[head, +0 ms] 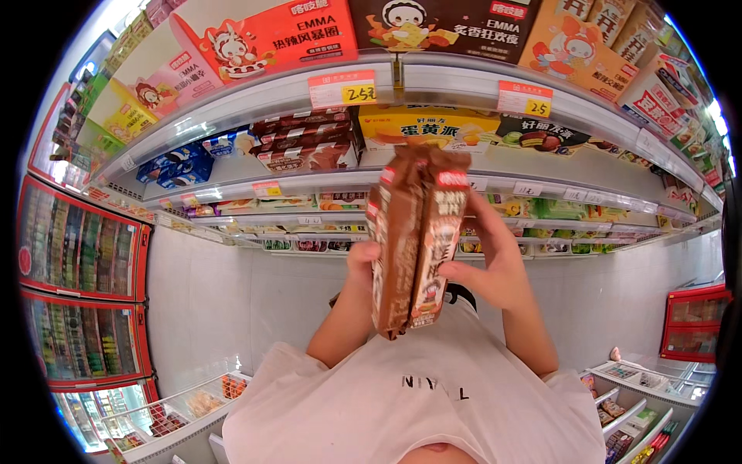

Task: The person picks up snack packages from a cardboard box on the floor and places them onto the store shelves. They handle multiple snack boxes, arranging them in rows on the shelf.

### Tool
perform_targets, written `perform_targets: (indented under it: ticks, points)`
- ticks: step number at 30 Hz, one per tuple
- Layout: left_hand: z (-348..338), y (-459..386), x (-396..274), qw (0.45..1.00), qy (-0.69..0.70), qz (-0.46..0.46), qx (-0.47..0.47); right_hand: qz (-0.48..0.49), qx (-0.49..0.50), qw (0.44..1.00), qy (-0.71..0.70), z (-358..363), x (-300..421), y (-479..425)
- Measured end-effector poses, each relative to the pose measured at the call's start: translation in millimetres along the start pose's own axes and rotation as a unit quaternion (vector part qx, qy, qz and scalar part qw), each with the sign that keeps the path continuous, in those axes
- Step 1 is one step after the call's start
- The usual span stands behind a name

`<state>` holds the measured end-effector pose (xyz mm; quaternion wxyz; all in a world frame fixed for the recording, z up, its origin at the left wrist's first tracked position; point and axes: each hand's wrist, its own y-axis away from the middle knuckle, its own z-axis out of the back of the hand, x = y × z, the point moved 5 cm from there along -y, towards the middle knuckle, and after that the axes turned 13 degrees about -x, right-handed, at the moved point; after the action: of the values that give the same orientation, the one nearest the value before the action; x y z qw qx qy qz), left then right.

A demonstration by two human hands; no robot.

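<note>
Long brown snack packets [399,255] with crimped ends stand side by side in front of my chest, held between both hands. The nearer right one [439,246] has a printed panel with a cartoon figure. My left hand [363,262] presses the left side of the bundle, its fingers mostly hidden behind it. My right hand [493,261] grips the right side, thumb on the front panel and fingers around the back. How many packets are in the bundle I cannot tell for sure.
Ahead is a tiered shop shelf [232,174] with price tags. Its top tier carries snack cartons [440,26]; below are chocolate biscuit packs [307,151] and a yellow pie box [426,127]. Red-framed drinks coolers [84,238] line the left; stocked racks [632,417] stand behind me.
</note>
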<state>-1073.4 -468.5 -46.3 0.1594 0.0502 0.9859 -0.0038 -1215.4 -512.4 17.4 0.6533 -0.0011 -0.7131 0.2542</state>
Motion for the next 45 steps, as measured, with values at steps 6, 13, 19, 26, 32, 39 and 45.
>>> perform_targets:
  ticks: [6, 13, 19, 26, 32, 39, 45]
  points:
    - [22, 4, 5, 0.997, -0.069, 0.031, -0.017, -0.075, -0.057, 0.995, -0.018, 11, -3, -11]
    - [9, 3, 8, 0.996, -0.009, 0.047, -0.081, -0.054, -0.091, 0.986, -0.132, 12, 28, -23]
    - [8, 4, 10, 0.996, -0.020, 0.065, -0.062, -0.063, -0.088, 0.990, -0.093, 23, 19, -31]
    - [4, 17, 9, 0.992, -0.017, 0.079, -0.092, -0.174, -0.002, 0.974, -0.148, 30, 21, -40]
    - [13, 11, 12, 0.991, -0.030, 0.106, -0.073, -0.259, -0.037, 0.938, -0.228, 33, 7, -40]
    - [7, 6, 11, 0.993, -0.054, 0.078, -0.064, -0.156, 0.007, 0.983, -0.097, 28, 17, -33]
    - [8, -2, -8, 0.999, -0.035, -0.001, -0.031, 0.033, -0.031, 0.991, -0.126, 30, 79, -57]
